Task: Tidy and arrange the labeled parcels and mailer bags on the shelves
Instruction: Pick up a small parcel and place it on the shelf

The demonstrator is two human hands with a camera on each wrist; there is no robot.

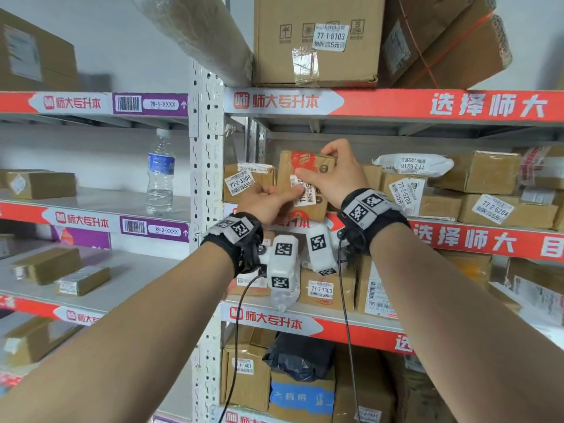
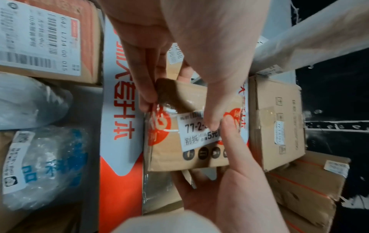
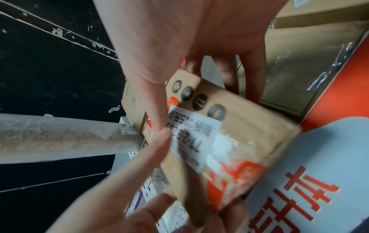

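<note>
A small cardboard box (image 1: 305, 166) with red print and a white label (image 1: 306, 193) is held tilted in front of the 77-2 shelf (image 1: 457, 236). My left hand (image 1: 274, 198) grips its lower left corner, thumb pressed on the label. My right hand (image 1: 323, 169) grips its top right, fingers over the upper edge and thumb on the front face. In the left wrist view the box (image 2: 169, 151) shows its label (image 2: 197, 134) starting "77-2", with both thumbs covering the rest. In the right wrist view the box (image 3: 249, 134) and its label (image 3: 195, 135) are blurred.
A box labeled 77-2-3208 (image 1: 247, 181) stands just left of the held one. A white mailer bag (image 1: 412, 164) and several boxes (image 1: 500, 209) fill the shelf to the right. The upright post (image 1: 207, 166) and a water bottle (image 1: 160, 172) are at left.
</note>
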